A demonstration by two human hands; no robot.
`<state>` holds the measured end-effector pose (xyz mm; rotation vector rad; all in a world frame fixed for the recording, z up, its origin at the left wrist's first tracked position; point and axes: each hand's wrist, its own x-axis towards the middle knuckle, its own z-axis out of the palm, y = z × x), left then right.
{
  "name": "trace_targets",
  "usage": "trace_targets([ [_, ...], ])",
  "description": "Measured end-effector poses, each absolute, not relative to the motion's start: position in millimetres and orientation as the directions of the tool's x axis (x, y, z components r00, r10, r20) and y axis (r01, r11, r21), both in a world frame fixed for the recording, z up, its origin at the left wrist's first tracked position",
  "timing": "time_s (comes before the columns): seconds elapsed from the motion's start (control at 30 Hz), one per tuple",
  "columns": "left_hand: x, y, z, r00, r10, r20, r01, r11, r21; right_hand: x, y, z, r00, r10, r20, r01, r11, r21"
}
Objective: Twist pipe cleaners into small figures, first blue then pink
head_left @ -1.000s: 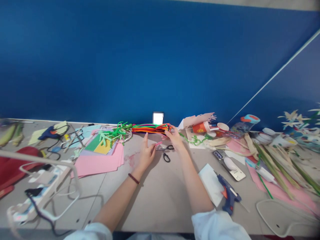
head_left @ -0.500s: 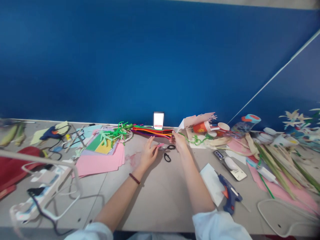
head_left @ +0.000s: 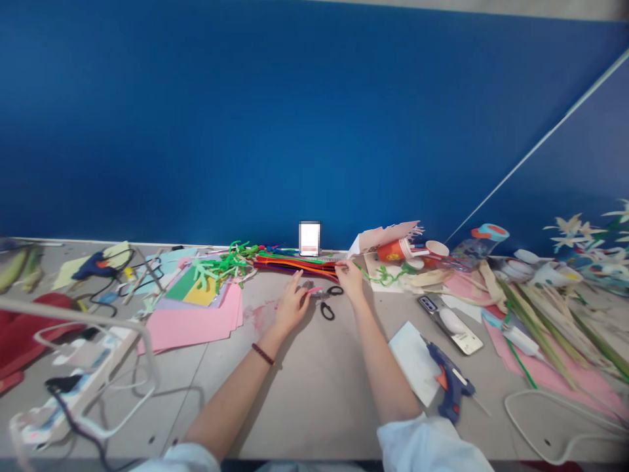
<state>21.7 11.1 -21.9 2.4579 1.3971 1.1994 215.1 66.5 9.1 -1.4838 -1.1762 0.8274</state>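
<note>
My left hand (head_left: 293, 307) is above the table, left of the black-handled scissors (head_left: 327, 311). A small pink strip (head_left: 315, 291) is pinched between its thumb and fingers, the other fingers stretching forward. A bundle of coloured pipe cleaners (head_left: 293, 264), red, orange, green and purple, lies along the back of the table. At its right end my right hand (head_left: 350, 280) has its fingers closed on the stems; how many it grips cannot be made out. The scissors lie with open handles between my hands, their blades partly hidden by my left hand and the strip.
Green twisted pipe cleaners (head_left: 230, 262) and pink paper sheets (head_left: 196, 321) lie left. A phone screen (head_left: 309, 237) stands behind the bundle. To the right are a red paper cup (head_left: 393, 250), a phone (head_left: 452, 326), a glue gun (head_left: 449, 380) and husks. A power strip (head_left: 78, 387) sits front left.
The pipe cleaners at the bundle's right end have shifted slightly under my right hand's fingers. My left hand has stayed nearly in place with the pink strip.
</note>
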Motion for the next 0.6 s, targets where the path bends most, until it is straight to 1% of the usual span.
trace_targets([
  [0.03, 22, 11, -23, 0.283, 0.757, 0.589, 0.700, -0.583, 0.413, 216, 66, 10, 0.233, 0.961, 0.147, 0.359, 0.055, -0.932],
  [0.07, 22, 11, -23, 0.284, 0.761, 0.584, 0.700, -0.581, 0.415, 217, 65, 10, 0.159, 0.963, 0.218, 0.482, 0.117, -0.869],
  [0.13, 21, 11, -24, 0.288, 0.769, 0.571, 0.701, -0.575, 0.421, 219, 63, 10, -0.025, 0.950, 0.312, 0.693, 0.241, -0.680],
  [0.17, 21, 11, -24, 0.291, 0.773, 0.564, 0.701, -0.573, 0.425, 220, 62, 10, -0.101, 0.939, 0.328, 0.753, 0.288, -0.592],
  [0.23, 21, 11, -23, 0.295, 0.780, 0.551, 0.697, -0.570, 0.434, 221, 62, 8, -0.164, 0.926, 0.340, 0.797, 0.327, -0.508],
  [0.3, 21, 11, -23, 0.294, 0.783, 0.548, 0.695, -0.569, 0.439, 223, 62, 4, -0.163, 0.917, 0.364, 0.806, 0.337, -0.487],
  [0.4, 21, 11, -23, 0.292, 0.779, 0.555, 0.697, -0.571, 0.434, 224, 63, -2, -0.103, 0.918, 0.383, 0.794, 0.308, -0.524],
  [0.47, 20, 12, -24, 0.297, 0.772, 0.562, 0.696, -0.578, 0.426, 223, 64, -5, -0.067, 0.923, 0.378, 0.783, 0.283, -0.553],
  [0.6, 20, 11, -24, 0.298, 0.767, 0.569, 0.699, -0.581, 0.418, 224, 66, -6, -0.027, 0.938, 0.345, 0.794, 0.230, -0.563],
])
